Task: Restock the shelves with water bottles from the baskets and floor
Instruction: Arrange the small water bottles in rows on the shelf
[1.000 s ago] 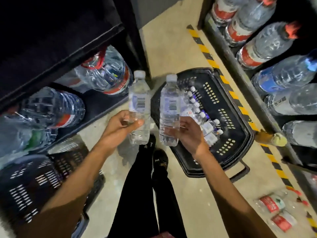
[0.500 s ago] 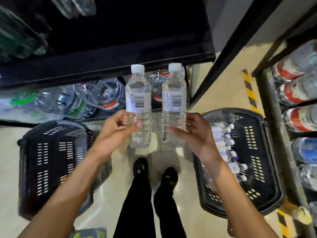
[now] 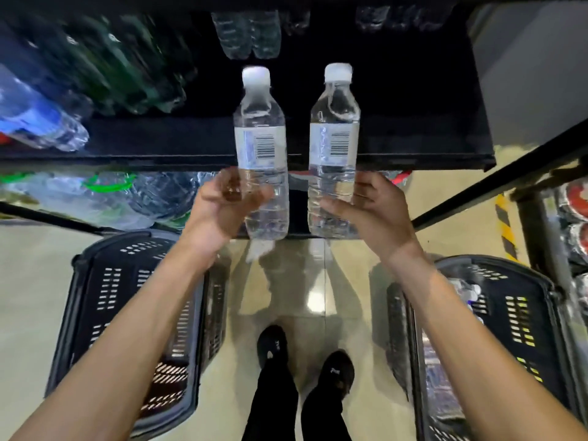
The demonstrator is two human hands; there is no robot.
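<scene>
My left hand grips the lower half of a small clear water bottle with a white cap. My right hand grips a second, matching water bottle. Both bottles are upright, side by side, held up in front of the edge of a black shelf. Their barcode labels face me. At the back of that shelf stand a few small clear bottles.
A black basket sits on the floor at the left, another black basket with small bottles at the right. Large bottles lie on the lower shelf, green and blue ones on the black shelf's left. My feet stand between the baskets.
My view turned from the right basket to the left shelf unit. Both hands raised the bottles higher, up to the black shelf's edge, and a little farther apart.
</scene>
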